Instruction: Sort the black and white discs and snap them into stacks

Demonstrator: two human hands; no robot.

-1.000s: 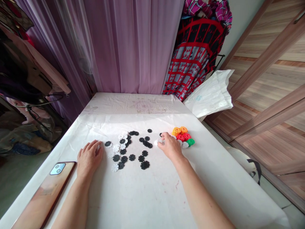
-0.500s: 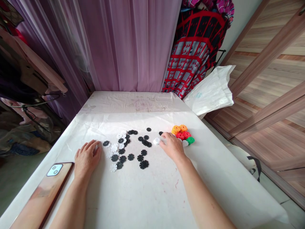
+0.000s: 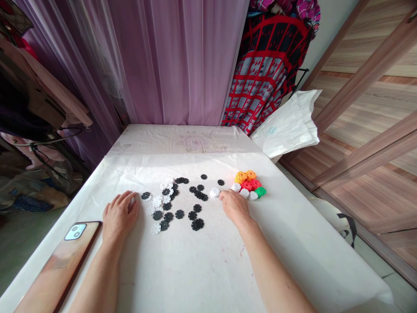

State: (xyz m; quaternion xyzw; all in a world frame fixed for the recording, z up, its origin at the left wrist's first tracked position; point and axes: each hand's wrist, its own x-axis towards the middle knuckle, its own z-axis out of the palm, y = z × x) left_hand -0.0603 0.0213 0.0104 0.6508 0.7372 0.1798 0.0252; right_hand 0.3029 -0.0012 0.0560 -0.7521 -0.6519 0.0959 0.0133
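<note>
My left hand [image 3: 120,213] lies on the table at the left with its fingers spread, holding nothing. My right hand [image 3: 234,206] rests just right of a small white snowflake-disc stack [image 3: 214,192]. Its fingers are curled in and nothing shows in them, though the fingertips are partly hidden. Between my hands, black notched plastic discs [image 3: 179,214] lie scattered. White discs [image 3: 157,201] mix with black ones nearer my left hand. Beyond my right hand sit more white pieces [image 3: 244,193], orange pieces [image 3: 241,177], red pieces [image 3: 250,184] and a green piece [image 3: 260,191].
A phone [image 3: 61,256] lies at the table's left edge. The table [image 3: 182,274] has a white cover. At the back hangs a purple curtain [image 3: 176,61]. A white bag [image 3: 286,124] stands off the right edge, near wooden doors [image 3: 365,108].
My right hand has drawn back slightly toward me from the white stack, curling its fingers. A black disc and white pieces behind it now show more fully. My left hand stays put.
</note>
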